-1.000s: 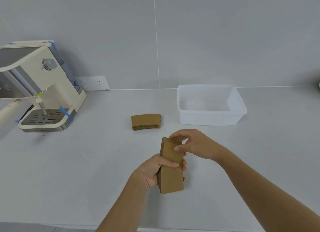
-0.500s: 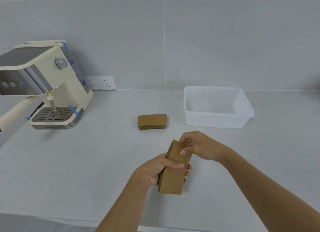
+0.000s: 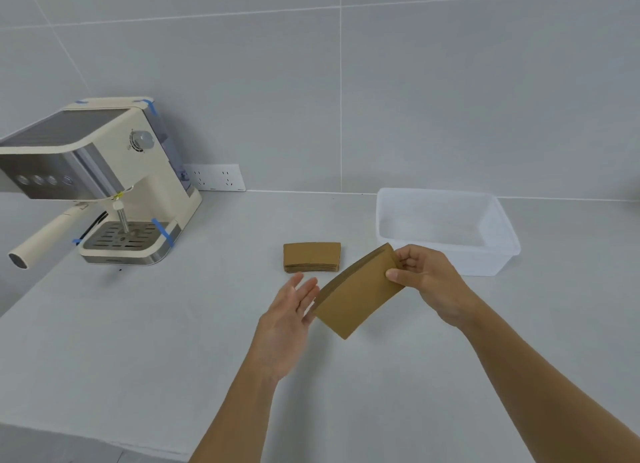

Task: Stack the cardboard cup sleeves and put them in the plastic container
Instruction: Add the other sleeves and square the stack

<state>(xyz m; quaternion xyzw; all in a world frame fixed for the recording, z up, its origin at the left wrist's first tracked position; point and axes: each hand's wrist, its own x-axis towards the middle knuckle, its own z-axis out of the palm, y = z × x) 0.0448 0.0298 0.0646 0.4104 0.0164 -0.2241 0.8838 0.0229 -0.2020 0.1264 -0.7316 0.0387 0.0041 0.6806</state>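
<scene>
A stack of cardboard sleeves (image 3: 358, 294) was held tilted above the desk (image 3: 138, 341), pinched at its upper end by the right hand (image 3: 427, 282), while the left hand (image 3: 289, 315) was spread open and empty, fingertips just beside the stack's lower edge. A second sleeve pile (image 3: 311, 257) lay flat behind, left of the empty plastic container (image 3: 446, 230). A cream espresso machine (image 3: 100, 182) stood well apart at far left, beside a wall socket (image 3: 216, 177), with nothing between hand and container.

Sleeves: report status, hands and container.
Right hand grips sleeve stack; left hand open beside it. Second stack on counter. Container empty, path clear.
</scene>
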